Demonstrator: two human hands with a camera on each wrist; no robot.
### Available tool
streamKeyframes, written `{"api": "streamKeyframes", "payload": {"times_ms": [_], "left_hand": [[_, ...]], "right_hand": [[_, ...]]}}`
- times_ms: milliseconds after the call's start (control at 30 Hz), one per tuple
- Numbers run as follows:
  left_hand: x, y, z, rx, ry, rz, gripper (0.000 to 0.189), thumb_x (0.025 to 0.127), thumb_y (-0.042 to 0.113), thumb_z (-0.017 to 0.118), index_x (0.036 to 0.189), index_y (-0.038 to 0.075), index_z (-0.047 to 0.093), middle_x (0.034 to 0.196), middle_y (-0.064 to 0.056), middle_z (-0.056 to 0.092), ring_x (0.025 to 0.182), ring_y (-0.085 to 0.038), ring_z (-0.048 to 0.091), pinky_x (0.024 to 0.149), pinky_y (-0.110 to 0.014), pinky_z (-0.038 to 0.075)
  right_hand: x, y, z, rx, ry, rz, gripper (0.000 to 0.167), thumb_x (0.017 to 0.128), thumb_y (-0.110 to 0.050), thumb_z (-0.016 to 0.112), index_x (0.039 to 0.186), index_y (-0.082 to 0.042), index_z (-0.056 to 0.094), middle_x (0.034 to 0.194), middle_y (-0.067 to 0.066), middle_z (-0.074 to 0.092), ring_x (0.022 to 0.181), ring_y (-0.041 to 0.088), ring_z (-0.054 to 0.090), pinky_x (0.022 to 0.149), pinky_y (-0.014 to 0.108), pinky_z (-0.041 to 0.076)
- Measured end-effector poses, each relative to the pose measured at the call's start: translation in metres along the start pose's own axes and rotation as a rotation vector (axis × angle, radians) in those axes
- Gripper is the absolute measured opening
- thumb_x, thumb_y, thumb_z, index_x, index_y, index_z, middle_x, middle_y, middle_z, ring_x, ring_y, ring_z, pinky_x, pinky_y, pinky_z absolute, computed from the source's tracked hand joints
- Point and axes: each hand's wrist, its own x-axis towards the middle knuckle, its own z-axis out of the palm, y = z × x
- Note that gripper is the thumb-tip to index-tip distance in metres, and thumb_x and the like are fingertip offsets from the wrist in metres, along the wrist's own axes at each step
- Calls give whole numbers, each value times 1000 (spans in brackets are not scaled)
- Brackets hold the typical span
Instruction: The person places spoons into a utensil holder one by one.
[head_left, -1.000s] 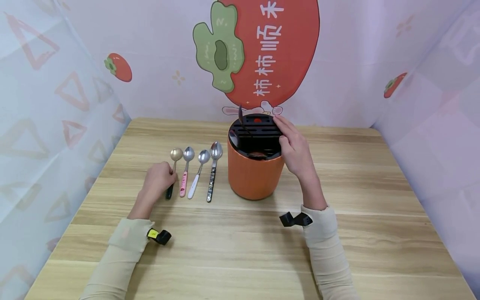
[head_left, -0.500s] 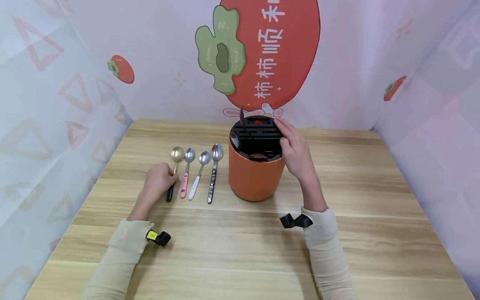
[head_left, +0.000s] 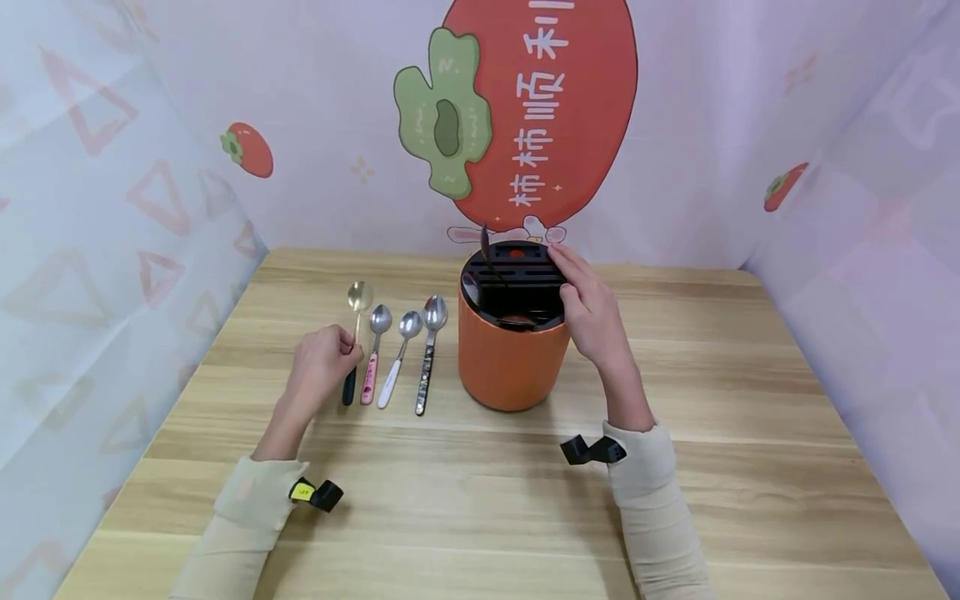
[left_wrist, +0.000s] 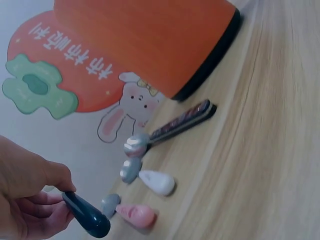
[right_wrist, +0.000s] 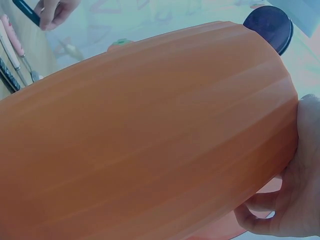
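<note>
My left hand pinches a gold spoon with a dark handle near the middle, bowl pointing away. In the left wrist view its dark green handle hangs above the tabletop. My right hand rests on the right rim of an orange cutlery holder with a black slotted top. In the right wrist view the thumb lies at the rim and some fingers bend by the holder's side. A dark utensil stands upright in the holder's left part.
Right of the left hand lie a pink-handled spoon, a white-handled spoon and a black patterned-handled spoon, side by side on the wooden table. A printed cloth wall rises behind the table.
My left hand has lifted the gold spoon off the table and shifted it slightly right. My right hand stays at the holder's rim. The head view has tilted slightly up.
</note>
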Motion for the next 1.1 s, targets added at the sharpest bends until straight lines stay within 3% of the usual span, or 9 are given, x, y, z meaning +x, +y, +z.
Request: {"api": "streamKeyframes", "payload": {"times_ms": [133,267,433,833,1100], "left_hand": [[-2,15,-3,-44,32,20,13,87,7,63,90,-5,65,81,-18,69,67,-22,62,56,-26,49],[-5,29,-4,-76,82,50,15,88,9,64,92,-5,66,84,-18,70,74,-26,66,65,-35,55],[-10,47,-7,-115,157,105,14,87,9,64,92,-3,67,83,-16,71,74,-26,69,73,-40,55],[-24,87,-19,-253,233,256,11,87,3,69,94,-5,65,84,-16,69,75,-24,68,61,-18,58],[-32,108,-23,-287,256,308,11,86,1,69,94,-6,66,85,-16,68,76,-24,68,63,-28,61]], "right_hand": [[-1,1,-1,-1,2,-5,54,98,-14,32,150,-15,46,159,-1,39,149,22,34,121,53,28],[0,0,-1,-11,6,-17,54,98,-14,31,150,-15,46,159,0,39,149,21,34,121,52,28],[0,-1,-1,-22,12,-26,53,99,-16,29,150,-15,47,159,-1,40,149,21,35,121,51,28],[0,0,-1,-28,-2,-46,55,98,-15,27,150,-13,46,159,2,39,149,22,33,121,51,28],[-1,3,0,-18,-6,-35,55,99,-14,28,151,-14,44,160,0,38,150,21,32,122,51,27]]}}
